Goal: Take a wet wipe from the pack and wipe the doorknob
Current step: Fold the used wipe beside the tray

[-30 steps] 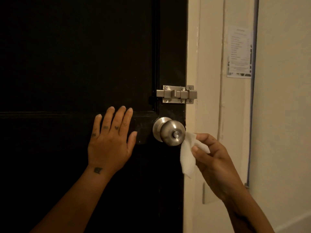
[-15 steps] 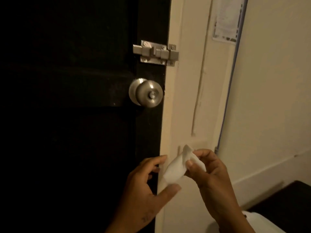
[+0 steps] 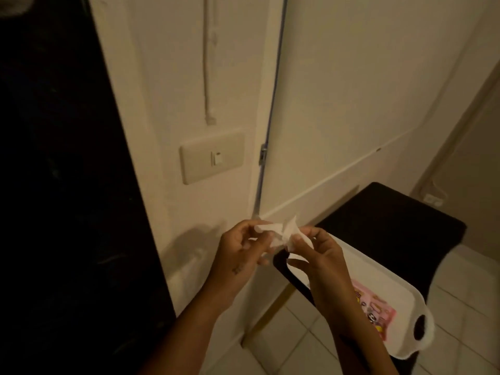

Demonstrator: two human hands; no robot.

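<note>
A crumpled white wet wipe (image 3: 281,234) is held between both hands in front of the cream wall, low in the head view. The left hand (image 3: 240,253) is closed on the wipe's left end, pinched between thumb and fingertips; the right hand (image 3: 318,255) is closed on its right end in the same manner, so each grip is nearly shut around the tissue. The wipe is bunched and folded, with one corner standing upward between the two hands. The pink wet wipe pack (image 3: 377,312) lies on a white tray (image 3: 359,269), partly hidden behind the right forearm. The tray rests on a dark surface (image 3: 400,220) beside the wall, its cut-out handle overhanging the near edge. The dark door (image 3: 62,185) fills the left side; the doorknob is outside the view. A light switch (image 3: 213,158) is mounted on the wall just right of the door frame. Pale floor tiles (image 3: 297,336) are seen below.
</note>
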